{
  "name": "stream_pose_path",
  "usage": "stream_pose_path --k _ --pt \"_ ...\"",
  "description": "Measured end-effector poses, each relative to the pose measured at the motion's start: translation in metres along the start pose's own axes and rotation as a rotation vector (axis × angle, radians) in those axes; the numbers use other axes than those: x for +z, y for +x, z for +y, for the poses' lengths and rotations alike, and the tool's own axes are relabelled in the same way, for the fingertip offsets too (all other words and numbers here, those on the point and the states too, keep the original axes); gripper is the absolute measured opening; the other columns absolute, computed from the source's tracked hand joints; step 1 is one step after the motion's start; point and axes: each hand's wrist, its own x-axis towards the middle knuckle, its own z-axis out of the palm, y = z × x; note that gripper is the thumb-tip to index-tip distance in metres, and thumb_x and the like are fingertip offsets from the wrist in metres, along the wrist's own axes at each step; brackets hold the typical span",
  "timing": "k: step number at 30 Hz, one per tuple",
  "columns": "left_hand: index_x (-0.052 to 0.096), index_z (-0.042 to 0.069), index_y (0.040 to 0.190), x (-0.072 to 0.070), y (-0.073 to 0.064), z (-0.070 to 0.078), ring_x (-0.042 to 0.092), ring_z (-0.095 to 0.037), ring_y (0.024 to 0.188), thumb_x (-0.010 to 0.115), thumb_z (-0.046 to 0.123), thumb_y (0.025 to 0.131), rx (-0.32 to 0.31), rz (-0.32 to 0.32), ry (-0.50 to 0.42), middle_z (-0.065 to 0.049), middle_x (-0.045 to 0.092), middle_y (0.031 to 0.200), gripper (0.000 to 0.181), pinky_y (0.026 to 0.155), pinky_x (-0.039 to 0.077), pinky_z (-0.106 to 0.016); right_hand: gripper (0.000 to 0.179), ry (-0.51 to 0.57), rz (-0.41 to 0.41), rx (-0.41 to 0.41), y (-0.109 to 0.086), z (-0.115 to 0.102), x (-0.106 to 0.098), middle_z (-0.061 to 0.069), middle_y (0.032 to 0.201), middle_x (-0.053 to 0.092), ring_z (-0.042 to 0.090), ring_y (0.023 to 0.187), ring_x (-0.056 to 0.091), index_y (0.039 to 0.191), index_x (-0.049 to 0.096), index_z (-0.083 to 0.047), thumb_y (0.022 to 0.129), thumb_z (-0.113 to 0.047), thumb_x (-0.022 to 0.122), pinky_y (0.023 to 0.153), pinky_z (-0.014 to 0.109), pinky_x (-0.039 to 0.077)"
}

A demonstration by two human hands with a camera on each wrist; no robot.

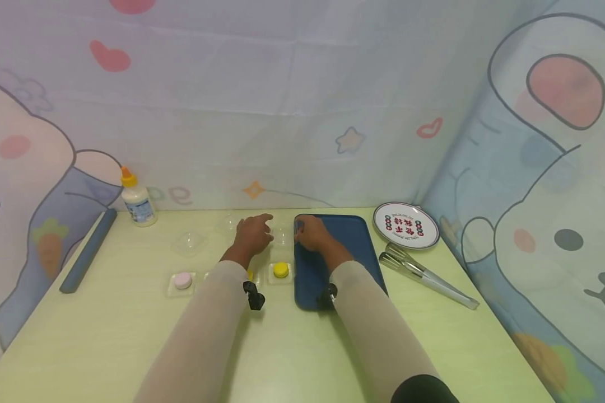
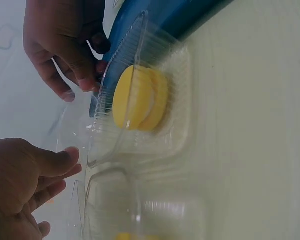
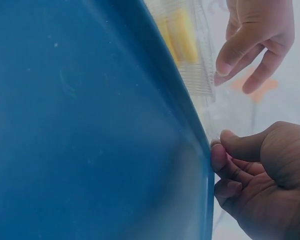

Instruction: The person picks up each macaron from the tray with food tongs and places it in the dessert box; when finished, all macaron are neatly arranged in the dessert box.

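Near the back of the table, my left hand (image 1: 254, 234) hovers with fingers loosely bent and nothing between them. A clear plastic lid (image 1: 280, 237) lies between my two hands. At the left edge of the blue tray (image 1: 340, 268), my right hand (image 1: 312, 232) pinches what looks like the lid's edge with thumb and forefinger. A yellow macaron (image 2: 155, 100) rests in a clear square plastic box (image 2: 182, 120) in front of the hands. Another yellow macaron (image 1: 250, 275) is partly hidden by my left sleeve, and a pale pink macaron (image 1: 183, 280) sits in its box farther left.
More clear lids (image 1: 189, 241) lie at the back left. A glue bottle (image 1: 139, 201) and a grey-blue bar (image 1: 88, 252) stand and lie at far left. On the right are a white printed plate (image 1: 405, 225) and metal tongs (image 1: 428, 277). Curtains border the table.
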Motion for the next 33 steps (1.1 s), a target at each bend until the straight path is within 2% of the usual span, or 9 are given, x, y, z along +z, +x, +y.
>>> stream_pose_path --k 2,7,9,11,14,18,24,29,33 --pt "0.055 0.006 0.158 0.000 0.000 -0.001 0.065 -0.042 0.138 0.073 0.010 0.102 0.010 0.026 -0.037 -0.013 0.081 0.128 0.058 0.131 0.033 -0.065 0.055 0.024 0.009 -0.007 -0.001 0.000 -0.001 0.018 0.108 0.077 0.022 0.082 0.070 0.160 0.052 -0.001 0.107 -0.006 0.068 0.071 0.031 0.054" --pt "0.053 0.006 0.159 -0.004 -0.003 -0.005 0.062 -0.046 0.141 0.074 0.006 0.101 0.022 0.053 -0.147 -0.015 0.080 0.130 0.062 0.129 0.034 -0.067 0.056 0.079 0.011 -0.029 -0.003 0.004 -0.005 0.017 0.106 0.078 0.023 0.083 0.075 0.160 0.051 -0.003 0.107 -0.008 0.069 0.071 0.032 0.057" --pt "0.054 0.005 0.159 -0.005 -0.004 -0.006 0.065 -0.045 0.136 0.075 0.004 0.100 0.034 0.058 -0.195 -0.016 0.080 0.129 0.063 0.126 0.040 -0.066 0.057 0.102 0.008 -0.037 -0.003 0.007 -0.007 0.016 0.105 0.078 0.023 0.083 0.076 0.161 0.051 -0.003 0.107 -0.009 0.069 0.072 0.033 0.058" --pt "0.055 0.003 0.158 -0.005 -0.005 -0.007 0.071 -0.043 0.127 0.075 0.001 0.099 0.054 0.066 -0.232 -0.018 0.080 0.127 0.062 0.118 0.050 -0.061 0.057 0.120 0.003 -0.049 -0.004 0.008 -0.009 0.016 0.104 0.077 0.022 0.081 0.075 0.161 0.050 -0.003 0.107 -0.009 0.069 0.073 0.034 0.058" --pt "0.057 0.002 0.156 -0.005 -0.007 -0.010 0.077 -0.040 0.115 0.075 -0.002 0.099 0.074 0.070 -0.294 -0.021 0.080 0.123 0.060 0.101 0.063 -0.053 0.056 0.145 -0.010 -0.065 -0.005 0.009 -0.012 0.014 0.103 0.076 0.019 0.077 0.074 0.160 0.051 -0.002 0.108 -0.008 0.068 0.072 0.032 0.056" --pt "0.058 0.003 0.156 -0.006 -0.009 -0.012 0.079 -0.039 0.109 0.073 -0.003 0.100 0.090 0.068 -0.368 -0.022 0.079 0.123 0.058 0.091 0.066 -0.048 0.051 0.185 -0.023 -0.088 -0.007 0.009 -0.014 0.014 0.104 0.074 0.016 0.075 0.074 0.157 0.054 0.000 0.108 -0.006 0.066 0.068 0.028 0.054" --pt "0.057 0.005 0.157 -0.008 -0.013 -0.016 0.082 -0.040 0.097 0.068 -0.003 0.103 0.131 0.053 -0.485 -0.026 0.075 0.128 0.055 0.087 0.068 -0.048 0.048 0.243 -0.025 -0.130 -0.014 0.010 -0.018 0.016 0.107 0.074 0.016 0.075 0.074 0.156 0.055 0.001 0.109 -0.006 0.062 0.064 0.028 0.054" --pt "0.057 0.005 0.157 -0.008 -0.017 -0.019 0.082 -0.042 0.096 0.066 -0.002 0.106 0.160 0.055 -0.536 -0.026 0.073 0.128 0.052 0.091 0.067 -0.052 0.050 0.293 -0.030 -0.156 -0.024 0.008 -0.020 0.019 0.113 0.072 0.024 0.081 0.078 0.158 0.054 0.001 0.109 -0.007 0.064 0.074 0.037 0.065" --pt "0.058 0.004 0.156 -0.008 -0.023 -0.018 0.083 -0.041 0.096 0.068 0.006 0.107 0.172 0.061 -0.531 -0.024 0.074 0.128 0.049 0.092 0.067 -0.052 0.048 0.289 -0.022 -0.166 -0.028 0.006 -0.020 0.023 0.118 0.075 0.028 0.085 0.080 0.155 0.057 0.001 0.111 -0.015 0.066 0.080 0.044 0.068"
